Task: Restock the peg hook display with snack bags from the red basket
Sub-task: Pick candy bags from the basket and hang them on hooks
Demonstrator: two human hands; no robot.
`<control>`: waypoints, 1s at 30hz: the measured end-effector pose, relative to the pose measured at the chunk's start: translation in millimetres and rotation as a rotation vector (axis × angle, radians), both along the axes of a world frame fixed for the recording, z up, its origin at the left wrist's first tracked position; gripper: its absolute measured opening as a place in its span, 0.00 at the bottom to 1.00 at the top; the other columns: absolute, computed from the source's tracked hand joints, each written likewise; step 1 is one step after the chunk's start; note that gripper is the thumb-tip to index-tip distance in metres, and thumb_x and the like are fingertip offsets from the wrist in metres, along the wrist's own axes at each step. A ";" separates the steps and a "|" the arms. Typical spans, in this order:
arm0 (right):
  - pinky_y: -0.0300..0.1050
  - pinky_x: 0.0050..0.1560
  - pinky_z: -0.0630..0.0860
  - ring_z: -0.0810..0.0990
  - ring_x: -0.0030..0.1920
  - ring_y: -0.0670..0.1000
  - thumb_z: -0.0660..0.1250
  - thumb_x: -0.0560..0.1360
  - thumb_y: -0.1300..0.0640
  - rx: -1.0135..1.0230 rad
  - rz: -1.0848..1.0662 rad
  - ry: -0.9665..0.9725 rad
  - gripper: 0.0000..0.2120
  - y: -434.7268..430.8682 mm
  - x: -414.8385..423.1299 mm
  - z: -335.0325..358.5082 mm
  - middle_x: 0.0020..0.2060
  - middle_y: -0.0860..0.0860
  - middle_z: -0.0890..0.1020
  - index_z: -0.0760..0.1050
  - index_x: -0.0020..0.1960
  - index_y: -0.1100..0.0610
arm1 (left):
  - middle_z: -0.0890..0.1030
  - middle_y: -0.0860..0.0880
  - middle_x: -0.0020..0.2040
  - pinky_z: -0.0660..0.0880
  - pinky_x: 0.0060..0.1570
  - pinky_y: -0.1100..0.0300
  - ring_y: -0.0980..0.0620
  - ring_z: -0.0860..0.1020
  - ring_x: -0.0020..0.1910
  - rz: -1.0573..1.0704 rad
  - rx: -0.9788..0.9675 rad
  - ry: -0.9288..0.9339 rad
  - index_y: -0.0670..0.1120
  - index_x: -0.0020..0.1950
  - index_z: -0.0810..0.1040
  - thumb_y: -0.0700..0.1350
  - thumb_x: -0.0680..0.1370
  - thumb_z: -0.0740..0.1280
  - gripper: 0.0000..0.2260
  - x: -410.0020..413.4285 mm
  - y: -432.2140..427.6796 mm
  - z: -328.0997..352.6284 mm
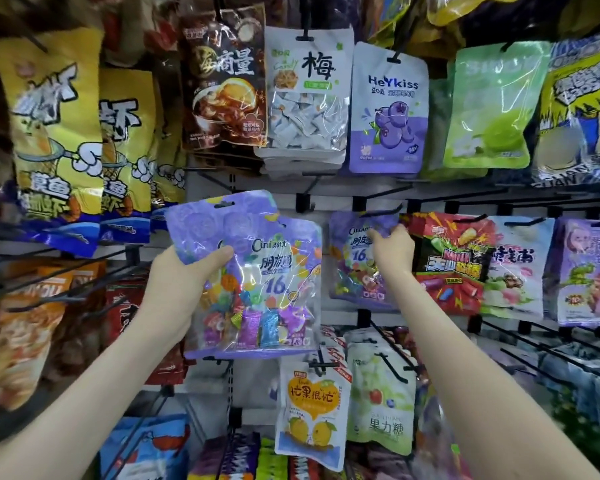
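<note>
Thumb of left hand clamps glossy purple pouches; right hand pinches hanging pouch.

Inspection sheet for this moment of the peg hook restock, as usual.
Surface: white slotted wall panel with black peg hooks.
Job's things: glossy purple mixed-candy bags held up; matching purple bag at a peg; red basket not in view.
Clutter: yellow shrimp-snack bags left, red candy bag right.
Hands: left hand grips the bags; right hand pinches the matching bag's top.
Cables: nothing seen.
Surroundings: hanging snack bags all round.
</note>
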State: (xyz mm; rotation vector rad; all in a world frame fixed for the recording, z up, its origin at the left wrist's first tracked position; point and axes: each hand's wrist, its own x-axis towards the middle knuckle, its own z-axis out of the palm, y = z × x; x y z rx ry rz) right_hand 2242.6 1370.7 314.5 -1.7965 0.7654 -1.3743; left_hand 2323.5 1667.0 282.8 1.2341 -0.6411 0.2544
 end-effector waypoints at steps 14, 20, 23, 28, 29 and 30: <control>0.31 0.41 0.74 0.78 0.43 0.36 0.68 0.72 0.42 -0.090 0.731 -0.065 0.12 109.4 -65.3 -30.6 0.42 0.41 0.80 0.75 0.52 0.44 | 0.79 0.58 0.30 0.72 0.30 0.69 0.61 0.75 0.28 -0.080 -0.028 -0.054 0.55 0.31 0.80 0.44 0.71 0.75 0.10 -33.4 -19.7 -5.2; 0.41 0.34 0.74 0.77 0.33 0.48 0.70 0.74 0.56 0.009 0.536 -0.169 0.07 93.7 -85.4 -30.8 0.34 0.52 0.79 0.78 0.46 0.61 | 0.84 0.60 0.37 0.74 0.32 0.70 0.63 0.80 0.35 -0.209 -0.034 -0.022 0.52 0.43 0.80 0.42 0.74 0.72 0.05 -52.5 -38.4 -10.9; 0.44 0.36 0.74 0.77 0.34 0.51 0.68 0.75 0.59 0.093 0.485 -0.282 0.04 72.4 -97.9 -27.5 0.34 0.53 0.79 0.78 0.47 0.60 | 0.84 0.58 0.36 0.72 0.30 0.72 0.65 0.78 0.32 -0.175 -0.069 0.003 0.50 0.42 0.80 0.42 0.73 0.72 0.04 -49.9 -39.1 -9.9; 0.35 0.20 0.62 0.68 0.19 0.50 0.67 0.76 0.57 0.137 0.392 -0.336 0.08 50.1 -110.5 -12.0 0.24 0.52 0.71 0.72 0.41 0.57 | 0.77 0.55 0.43 0.68 0.26 0.74 0.65 0.73 0.23 -0.116 -0.088 -0.023 0.37 0.43 0.73 0.42 0.73 0.73 0.11 -46.2 -39.8 -7.0; 0.35 0.19 0.61 0.68 0.19 0.50 0.67 0.76 0.57 0.122 0.380 -0.336 0.08 48.5 -110.3 -8.3 0.24 0.52 0.71 0.72 0.40 0.57 | 0.77 0.57 0.43 0.68 0.26 0.73 0.65 0.74 0.24 -0.110 -0.083 -0.023 0.38 0.44 0.74 0.43 0.73 0.73 0.11 -45.8 -40.3 -6.5; 0.36 0.20 0.61 0.68 0.21 0.51 0.67 0.76 0.56 0.106 0.360 -0.336 0.08 48.0 -109.9 -4.3 0.25 0.51 0.71 0.72 0.39 0.56 | 0.78 0.59 0.43 0.69 0.26 0.73 0.65 0.74 0.24 -0.111 -0.079 -0.020 0.40 0.44 0.76 0.43 0.73 0.73 0.09 -45.6 -40.5 -5.9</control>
